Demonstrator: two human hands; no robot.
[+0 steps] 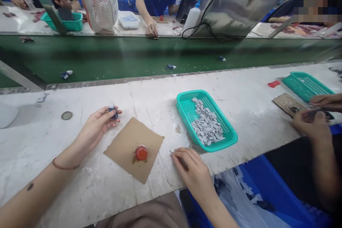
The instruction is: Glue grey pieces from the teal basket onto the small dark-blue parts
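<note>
Between the thumb and fingers of my left hand point(97, 124) is a small dark blue piece point(113, 113) with a pale top. My right hand point(193, 171) is closed in a pinch close to the tabletop, with a thin tip point(172, 152) showing at the fingertips; its kind is too small to tell. A square of brown cardboard point(120, 144) lies between my hands, bearing a red bottle cap point(141, 153) with a wet-looking smear around it. Just beyond my right hand stands a green plastic basket point(184, 123) holding many small grey-white pieces point(207, 124).
A green conveyor belt point(128, 55) crosses ahead, carrying several small blue-and-white pieces point(171, 66). A metal bottle cap point(66, 115) lies left. At right, a co-worker's hands point(312, 124) work near another green basket point(307, 83). Below the edge is a blue bin point(269, 181). People work opposite.
</note>
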